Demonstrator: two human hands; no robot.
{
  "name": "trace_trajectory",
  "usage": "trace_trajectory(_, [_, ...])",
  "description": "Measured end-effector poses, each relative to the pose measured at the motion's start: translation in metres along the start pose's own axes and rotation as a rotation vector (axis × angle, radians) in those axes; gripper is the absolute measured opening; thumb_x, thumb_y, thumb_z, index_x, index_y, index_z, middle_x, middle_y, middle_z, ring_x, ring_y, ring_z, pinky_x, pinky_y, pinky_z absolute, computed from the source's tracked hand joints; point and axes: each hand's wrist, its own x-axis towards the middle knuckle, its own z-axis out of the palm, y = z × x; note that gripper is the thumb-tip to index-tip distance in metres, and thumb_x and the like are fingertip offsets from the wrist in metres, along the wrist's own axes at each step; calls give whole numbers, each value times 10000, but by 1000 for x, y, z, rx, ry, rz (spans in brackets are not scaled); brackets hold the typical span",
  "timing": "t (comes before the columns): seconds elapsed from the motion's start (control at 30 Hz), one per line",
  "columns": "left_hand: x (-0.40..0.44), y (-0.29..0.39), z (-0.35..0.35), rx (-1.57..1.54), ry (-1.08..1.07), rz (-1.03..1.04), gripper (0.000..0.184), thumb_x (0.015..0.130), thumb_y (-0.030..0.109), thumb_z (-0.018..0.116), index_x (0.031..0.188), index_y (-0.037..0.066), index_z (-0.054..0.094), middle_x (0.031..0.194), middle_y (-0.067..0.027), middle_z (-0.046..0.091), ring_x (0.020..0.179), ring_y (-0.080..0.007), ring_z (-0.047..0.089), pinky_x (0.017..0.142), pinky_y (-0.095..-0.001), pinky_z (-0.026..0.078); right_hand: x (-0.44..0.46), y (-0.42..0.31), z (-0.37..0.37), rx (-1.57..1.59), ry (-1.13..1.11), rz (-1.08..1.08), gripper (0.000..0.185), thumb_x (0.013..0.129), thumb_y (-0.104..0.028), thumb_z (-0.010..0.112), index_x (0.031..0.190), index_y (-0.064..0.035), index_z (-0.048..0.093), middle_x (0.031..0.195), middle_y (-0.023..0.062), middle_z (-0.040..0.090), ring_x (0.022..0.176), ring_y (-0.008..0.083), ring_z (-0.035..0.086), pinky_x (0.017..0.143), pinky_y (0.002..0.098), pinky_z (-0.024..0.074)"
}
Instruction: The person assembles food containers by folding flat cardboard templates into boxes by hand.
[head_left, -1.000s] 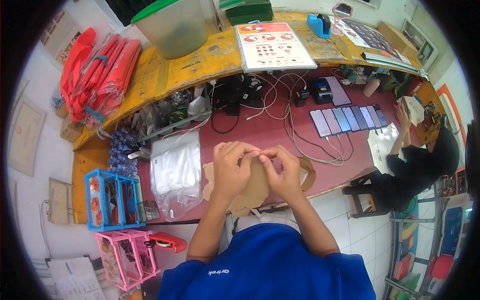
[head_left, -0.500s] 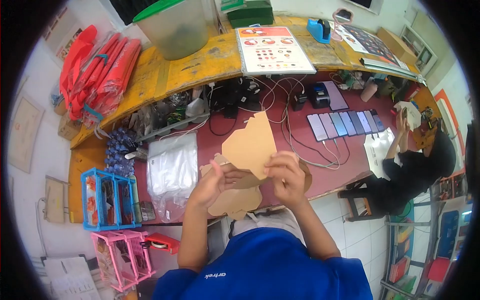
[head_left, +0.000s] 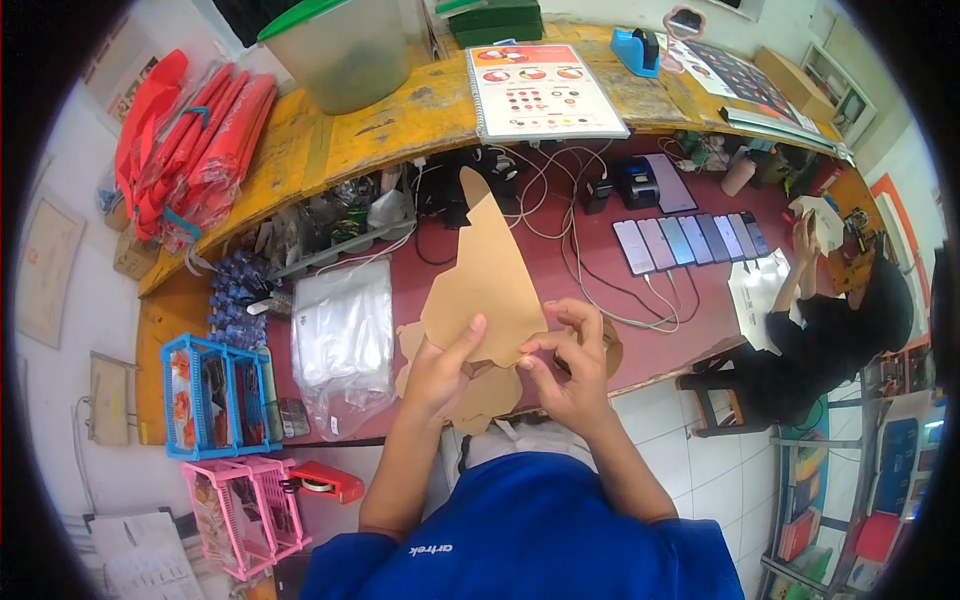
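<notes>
A brown die-cut cardboard sheet [head_left: 485, 285] is held up in front of me, with a rounded tab at its top. My left hand [head_left: 440, 378] grips its lower left part, thumb on the near face and fingers hidden behind. At the lower right corner, my right hand [head_left: 575, 365] pinches the edge between thumb and forefinger, its other fingers curled. Below the sheet lie more brown cardboard pieces [head_left: 485, 402] at the table's near edge, partly hidden by my hands.
Left of my hands lie clear plastic bags [head_left: 345, 325] and a blue basket [head_left: 215, 400]. Several phones [head_left: 690, 243] and white cables lie to the right on the red table [head_left: 640, 365]. A person in black [head_left: 840, 330] works at the far right. A yellow shelf [head_left: 430, 110] spans the back.
My left hand, previously with fingers spread beside the sheet, now grips it. The sheet has turned more upright, showing a tab at the top. My right hand still pinches the lower right corner.
</notes>
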Motion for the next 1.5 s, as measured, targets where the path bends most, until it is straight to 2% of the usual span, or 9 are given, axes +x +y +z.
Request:
trace_trajectory(0.1, [-3, -2, 8, 89, 3, 44, 417, 1065, 119, 601, 1461, 37, 498, 1398, -68, 594, 1267, -180, 600, 1022, -351, 523, 9, -7, -5, 39, 16, 105, 142, 821, -102, 814, 925, -49, 732, 1274, 182, 555, 1188, 352, 560, 1019, 452, 457])
trace_trajectory(0.27, [-2, -7, 17, -12, -33, 102, 409, 1064, 110, 598, 1455, 40, 502, 1396, -66, 596, 1269, -182, 602, 1043, -356, 509, 18, -16, -10, 49, 6, 198, 113, 844, -80, 790, 916, -23, 724, 1236, 173, 552, 1172, 327, 597, 1027, 436, 482])
trace_trajectory(0.43, [-6, -8, 25, -16, -19, 109, 421, 1064, 115, 597, 1464, 45, 485, 1388, -70, 596, 1264, -190, 602, 1049, -372, 504, 17, -10, -7, 237, 13, 328, 77, 851, -16, 758, 899, 11, 704, 1238, 139, 525, 1151, 251, 634, 926, 320, 573])
trace_trajectory(0.53, [-6, -10, 28, -33, 2, 123, 427, 1066, 121, 596, 1468, 46, 474, 1385, -74, 595, 1262, -197, 601, 1049, -382, 505, 18, -10, -5, 305, 37, 320, 74, 850, -3, 748, 899, 21, 699, 1238, 133, 519, 1142, 223, 638, 893, 299, 586])
trace_trajectory(0.77, [-4, -17, 27, -96, 46, 112, 449, 1068, 119, 590, 1487, 51, 445, 1401, -81, 580, 1277, -211, 593, 1054, -397, 504, 20, -7, -12, 230, -30, 324, 69, 855, 9, 730, 895, 40, 683, 1218, 128, 532, 1129, 223, 654, 933, 328, 603])
trace_trajectory(0.83, [-5, -20, 28, -108, 53, 102, 449, 1068, 118, 589, 1488, 51, 444, 1401, -82, 580, 1278, -213, 593, 1056, -398, 503, 20, -6, -13, 254, -46, 338, 58, 876, 26, 711, 897, 44, 659, 1246, 121, 504, 1151, 192, 620, 910, 334, 633])
trace_trajectory(0.93, [-4, -22, 28, -125, 51, 99, 450, 1068, 117, 588, 1489, 50, 442, 1402, -84, 579, 1280, -216, 592, 1058, -400, 502, 25, -13, -14, 258, -31, 371, 74, 856, 8, 724, 891, 44, 670, 1220, 134, 537, 1110, 216, 663, 907, 331, 620])
trace_trajectory(1.3, [-4, -24, 24, -129, 20, 124, 448, 1066, 115, 594, 1486, 50, 449, 1404, -80, 576, 1285, -204, 585, 1075, -390, 487, 26, -10, -12, 250, -30, 366, 89, 850, 9, 725, 891, 51, 658, 1207, 135, 538, 1103, 222, 662, 895, 341, 628])
trace_trajectory(1.5, [-7, -11, 31, 210, 25, 305, 346, 1071, 153, 609, 1390, 28, 564, 1303, -57, 649, 1182, -154, 624, 1017, -327, 499, 28, -15, -12, 263, -42, 359, 80, 863, 20, 719, 913, 56, 669, 1211, 134, 535, 1103, 235, 670, 921, 349, 633])
